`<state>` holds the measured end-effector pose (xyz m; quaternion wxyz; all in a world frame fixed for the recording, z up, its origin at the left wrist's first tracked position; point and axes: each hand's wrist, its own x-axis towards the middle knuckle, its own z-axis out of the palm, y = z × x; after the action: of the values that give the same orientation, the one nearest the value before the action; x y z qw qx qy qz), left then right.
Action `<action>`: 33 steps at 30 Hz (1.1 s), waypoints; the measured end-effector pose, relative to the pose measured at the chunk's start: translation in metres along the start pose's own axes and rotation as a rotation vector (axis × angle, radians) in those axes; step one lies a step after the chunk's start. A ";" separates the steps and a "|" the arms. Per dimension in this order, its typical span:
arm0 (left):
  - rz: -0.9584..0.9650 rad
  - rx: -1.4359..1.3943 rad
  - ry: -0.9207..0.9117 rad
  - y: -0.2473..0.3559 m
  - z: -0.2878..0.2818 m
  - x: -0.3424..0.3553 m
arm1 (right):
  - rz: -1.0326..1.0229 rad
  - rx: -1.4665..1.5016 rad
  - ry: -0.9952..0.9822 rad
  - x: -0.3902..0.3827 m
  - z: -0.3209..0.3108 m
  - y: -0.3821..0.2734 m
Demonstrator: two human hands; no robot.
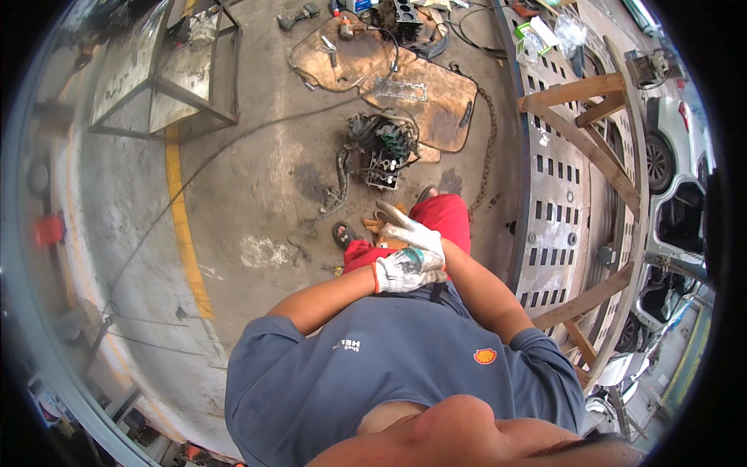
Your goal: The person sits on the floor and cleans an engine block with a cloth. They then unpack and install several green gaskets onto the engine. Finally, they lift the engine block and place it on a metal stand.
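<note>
Glove [426,240] on the right hand sits mid-frame, just above the shirt hem. Should handle light, soft and stretchy, nothing fragile; best hold is the cuff edge at the wrist. Right hand [412,232]: fingers extended toward upper left of the frame, nothing visible in it. Left hand [410,269], also gloved, lies across the right wrist; can't tell if it's pinching the cuff. Elbows bent out, forearms converging at the waist. Engine assembly [384,148] upper centre, on the floor [264,187].
</note>
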<state>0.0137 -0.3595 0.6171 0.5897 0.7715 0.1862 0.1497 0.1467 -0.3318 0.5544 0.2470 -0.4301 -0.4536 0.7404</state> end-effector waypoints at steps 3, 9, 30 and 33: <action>-0.115 0.103 -0.124 0.003 -0.027 0.051 | 0.274 -0.017 -0.044 0.001 -0.051 -0.029; -0.220 0.018 0.191 -0.073 -0.047 0.135 | 0.249 0.060 0.001 0.073 -0.185 -0.007; -1.620 -0.605 1.641 -0.160 0.011 0.017 | 1.129 -0.109 0.444 -0.009 -0.672 0.097; -1.552 -0.620 1.565 -0.179 0.026 0.036 | 0.936 -0.123 0.384 0.052 -0.641 0.070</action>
<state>0.0376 -0.3229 0.4383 0.4106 -0.0349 0.8832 0.2240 0.6737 -0.0311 0.3314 -0.0579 -0.7294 -0.2017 0.6511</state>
